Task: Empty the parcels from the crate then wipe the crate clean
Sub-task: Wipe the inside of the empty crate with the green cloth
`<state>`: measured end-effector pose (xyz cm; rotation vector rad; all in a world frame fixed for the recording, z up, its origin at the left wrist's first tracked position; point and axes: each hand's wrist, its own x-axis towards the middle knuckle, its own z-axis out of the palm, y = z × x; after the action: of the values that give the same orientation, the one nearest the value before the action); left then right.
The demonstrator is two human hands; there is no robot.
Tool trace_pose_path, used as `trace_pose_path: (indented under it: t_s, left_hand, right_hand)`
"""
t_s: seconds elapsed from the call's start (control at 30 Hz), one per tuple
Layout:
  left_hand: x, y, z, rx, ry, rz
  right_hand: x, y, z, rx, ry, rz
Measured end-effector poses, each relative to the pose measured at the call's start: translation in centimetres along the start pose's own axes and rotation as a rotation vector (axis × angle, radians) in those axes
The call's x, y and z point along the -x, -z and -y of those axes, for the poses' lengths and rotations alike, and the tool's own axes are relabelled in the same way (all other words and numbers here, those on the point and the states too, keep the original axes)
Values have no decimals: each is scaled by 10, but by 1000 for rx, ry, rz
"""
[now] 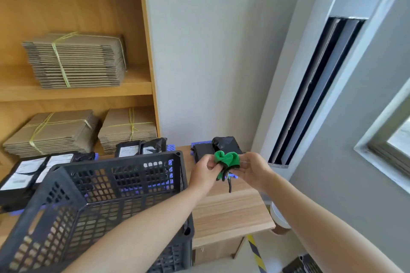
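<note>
A black perforated plastic crate point(115, 170) stands on the wooden table point(230, 213), tilted toward me, with no parcels visible inside. Black parcels with white labels point(26, 173) lie to its left, more parcels point(142, 147) behind it, and other black parcels point(224, 144) sit at the back right. Just right of the crate's far corner, my left hand point(203, 172) and my right hand point(251, 167) both pinch a bunched green cloth with black trim point(226, 159); a dark strand of it hangs down below.
Wooden shelves at the left hold tied bundles of flat cardboard point(75, 60). Purple plastic pieces point(170, 147) lie under the parcels. A grey wall and a window frame point(386, 139) stand at the right. A white round object point(279, 215) sits past the table's right edge.
</note>
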<state>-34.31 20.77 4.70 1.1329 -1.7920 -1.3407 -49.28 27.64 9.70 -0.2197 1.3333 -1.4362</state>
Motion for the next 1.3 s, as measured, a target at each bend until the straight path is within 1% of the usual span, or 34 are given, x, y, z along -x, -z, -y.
trace_pose_path:
  t_s: [0.1, 0.13, 0.2, 0.23, 0.37, 0.47, 0.57, 0.7, 0.83, 0.9, 0.93, 1.0, 1.1, 1.17, 1.23, 1.3]
  left_hand:
    - [-4, -27, -11, 23, 75, -51]
    - [-7, -32, -11, 22, 89, -67]
    - [-12, -44, -12, 27, 91, -81]
    - [-15, -50, -12, 18, 82, -76]
    - [-29, -66, -9, -173, 15, -14]
    - [-45, -76, -3, -239, -17, 36]
    - [-61, -86, 3, -279, -46, 97]
    - [-85, -98, 12, -318, -100, 196]
    - [-114, -88, 21, -372, -149, 225]
    - [-129, -78, 30, -473, -180, 291]
    - [-136, -73, 36, -560, -203, 336]
    - [-148, -63, 50, -769, -237, 417]
    - [-154, -50, 68, -1010, -217, 455]
    - [-157, -41, 76, -1074, -147, 447]
    - [-162, -34, 79, -1092, -88, 402]
    - [-167, -32, 75, -1108, -75, 349]
  right_hand:
    - [2, 26, 5, 99, 45, 118]
    - [-1, 31, 3, 117, 68, 134]
    - [-11, 46, 0, 174, 104, 118]
    - [-18, 53, -1, 248, 132, 93]
    - [-36, 71, -5, 731, 277, -31]
    - [-46, 76, -2, 1053, 392, -119]
    - [-62, 79, -5, 1282, 311, -122]
    - [-92, 81, -9, 1378, 251, -201]
    - [-123, 83, -12, 1514, 147, -268]
    - [-137, 87, -12, 1573, 99, -316]
    - [-144, 88, -12, 1612, 102, -332]
    - [-158, 89, -9, 1689, 145, -341]
    - [-175, 94, -4, 1779, 246, -346]
    - [-187, 100, 0, 1835, 295, -322]
    - [-201, 107, 7, 1878, 359, -300]
    - [-210, 112, 18, 1879, 445, -291]
